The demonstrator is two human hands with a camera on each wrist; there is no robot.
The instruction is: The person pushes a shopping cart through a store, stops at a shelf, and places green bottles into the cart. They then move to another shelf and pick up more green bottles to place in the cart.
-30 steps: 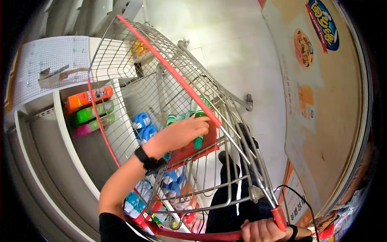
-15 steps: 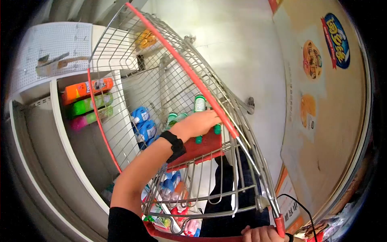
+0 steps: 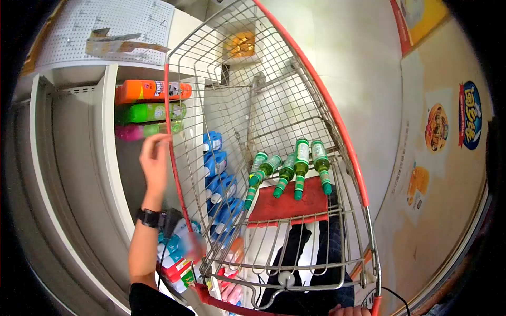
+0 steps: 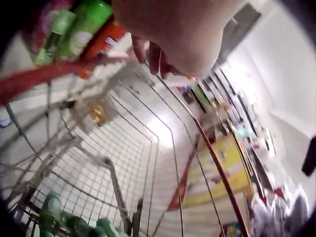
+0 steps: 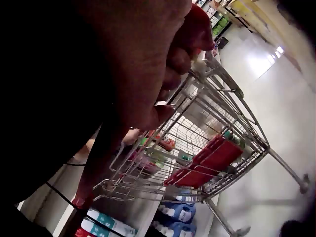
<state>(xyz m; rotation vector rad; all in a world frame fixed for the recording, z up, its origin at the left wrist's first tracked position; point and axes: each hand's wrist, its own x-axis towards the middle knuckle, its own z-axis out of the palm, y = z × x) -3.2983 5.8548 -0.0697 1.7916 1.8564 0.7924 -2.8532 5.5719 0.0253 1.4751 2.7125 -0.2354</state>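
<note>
- Cart (image 3: 340, 131): its left side stands just beside the shelf (image 3: 108, 158). Floor shows between its right rail and the postered wall (image 3: 448, 158), so the right looks like the freer side.
- Right hand (image 5: 148, 64): at the cart's near end, fingers curled round the handle (image 3: 221, 305), probably to steady the cart.
- Left hand (image 3: 154, 160): raised just outside the cart's left rim, fingers loose and holding nothing. Blur hides whether it touches the rim.
- Green bottles (image 3: 300, 168): they lie side by side inside the cart on the red flap (image 3: 295, 208), necks toward the handle. The flap likely keeps them from slipping through the wire.
- Left of the cart, an orange bottle (image 3: 150, 90), a lime bottle (image 3: 150, 112) and a pink bottle (image 3: 137, 130) lie on their sides on the shelf, the pink one nearest the left hand.
- Blue packs (image 3: 213, 158) show through the cart's left wall, lower down.
- The gap between the cart's left rim and the shelf edge is narrow, so I judge the left hand has little sideways room.
</note>
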